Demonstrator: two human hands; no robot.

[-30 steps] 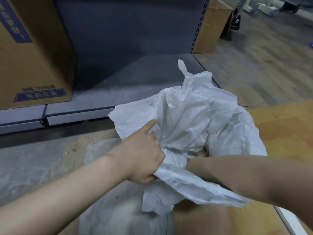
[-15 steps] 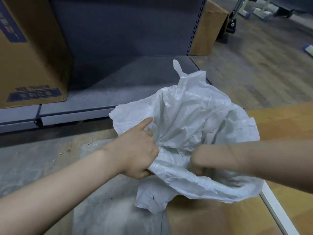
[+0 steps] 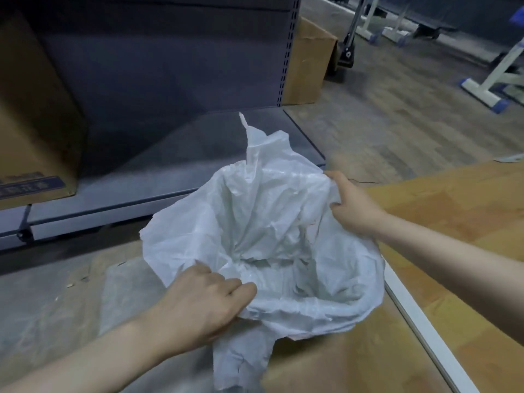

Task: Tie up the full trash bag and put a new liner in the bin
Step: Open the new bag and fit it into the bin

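Note:
A crumpled white plastic liner (image 3: 272, 228) fills the middle of the view, its mouth spread open and sagging into a hollow. The bin under it is hidden by the plastic. My left hand (image 3: 204, 302) grips the near left edge of the liner, fingers curled over the rim. My right hand (image 3: 351, 205) grips the far right edge, thumb on top. A thin tail of plastic (image 3: 249, 131) sticks up at the back. No full trash bag is in view.
A grey metal shelf unit (image 3: 175, 154) stands just behind, with a big cardboard box (image 3: 34, 131) on its left. Another box (image 3: 309, 61) sits past the shelf end. Wood floor and wheeled frames (image 3: 482, 86) lie at right; a white strip (image 3: 425, 327) runs beside me.
My right hand came out of the liner's middle and took its far right edge. My left hand shifted down to the near edge. The liner's mouth has been pulled wide.

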